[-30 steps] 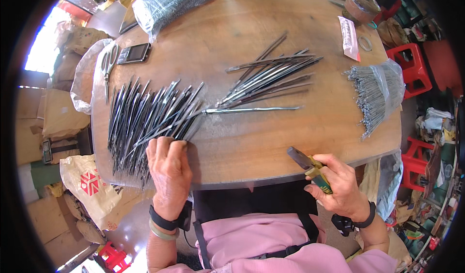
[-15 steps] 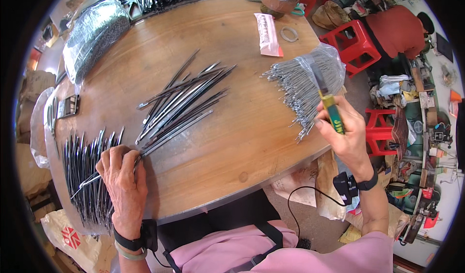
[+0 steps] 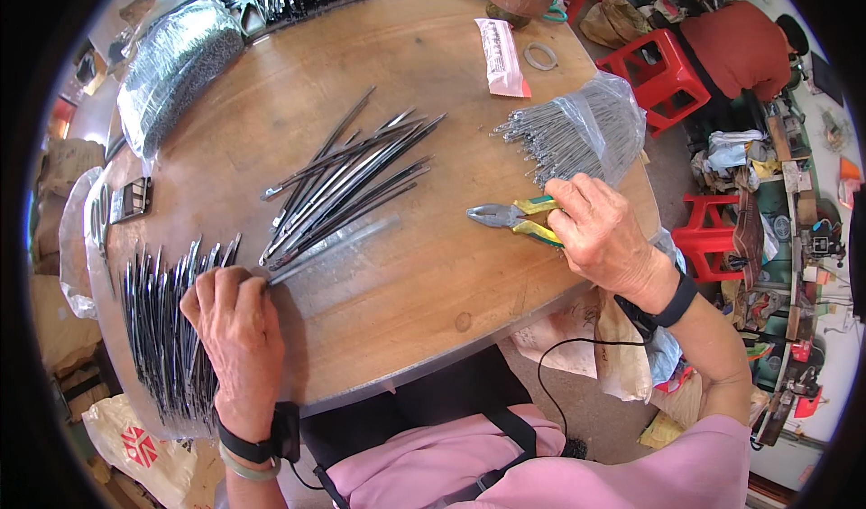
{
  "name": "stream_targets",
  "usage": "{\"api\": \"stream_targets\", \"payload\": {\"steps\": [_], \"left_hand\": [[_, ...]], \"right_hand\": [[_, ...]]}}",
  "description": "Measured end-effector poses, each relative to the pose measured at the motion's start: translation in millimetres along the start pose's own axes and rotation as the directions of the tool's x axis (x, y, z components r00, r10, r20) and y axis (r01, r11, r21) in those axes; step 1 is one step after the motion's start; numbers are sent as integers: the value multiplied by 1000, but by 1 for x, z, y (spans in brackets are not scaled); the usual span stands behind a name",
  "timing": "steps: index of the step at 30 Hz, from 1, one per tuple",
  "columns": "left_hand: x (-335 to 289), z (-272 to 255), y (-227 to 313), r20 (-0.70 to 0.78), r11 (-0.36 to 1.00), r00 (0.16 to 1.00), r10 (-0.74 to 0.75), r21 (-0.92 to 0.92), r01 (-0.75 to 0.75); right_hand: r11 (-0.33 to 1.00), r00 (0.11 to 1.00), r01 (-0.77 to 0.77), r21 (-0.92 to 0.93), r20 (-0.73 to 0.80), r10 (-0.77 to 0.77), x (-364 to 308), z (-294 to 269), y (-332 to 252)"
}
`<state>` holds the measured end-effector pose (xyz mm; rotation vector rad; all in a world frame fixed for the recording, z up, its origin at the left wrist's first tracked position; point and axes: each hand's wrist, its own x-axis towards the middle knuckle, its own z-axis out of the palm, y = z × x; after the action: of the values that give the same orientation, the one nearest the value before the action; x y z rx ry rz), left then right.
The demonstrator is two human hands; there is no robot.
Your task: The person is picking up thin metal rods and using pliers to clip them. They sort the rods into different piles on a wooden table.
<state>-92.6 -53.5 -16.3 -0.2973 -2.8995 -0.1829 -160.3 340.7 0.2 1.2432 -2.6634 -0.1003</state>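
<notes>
Gripping one motion-blurred strip (image 3: 336,248), the left hand (image 3: 234,315) hangs inside the table's (image 3: 433,306) near edge, beside the dark strip pile (image 3: 162,328). The right hand (image 3: 603,234) is closed around combination pliers (image 3: 498,216), with bare wood between them and the loose strips (image 3: 347,184). Beyond lies the wire bundle (image 3: 568,134). Half a second ago, the pliers pointed away over the wires; now they point left.

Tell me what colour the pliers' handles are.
The pliers' handles are yellow with green, seen best in the head view.
</notes>
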Motion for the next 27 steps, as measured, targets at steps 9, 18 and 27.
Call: {"api": "stream_targets", "payload": {"steps": [9, 18, 27], "left_hand": [[-3, -12, 7, 64, 998, 998, -14, -55, 17], [-4, -12, 8, -106, 994, 994, 12, -103, -23], [-49, -51, 18, 568, -278, 667, -482, -821, 499]], "right_hand": [[994, 989, -88, -63, -125, 80, 19, -50, -17], [551, 508, -165, 818, -409, 758, 6, -68, -71], [-679, 502, 273, 682, 501, 705, -25, -29, -82]]}}
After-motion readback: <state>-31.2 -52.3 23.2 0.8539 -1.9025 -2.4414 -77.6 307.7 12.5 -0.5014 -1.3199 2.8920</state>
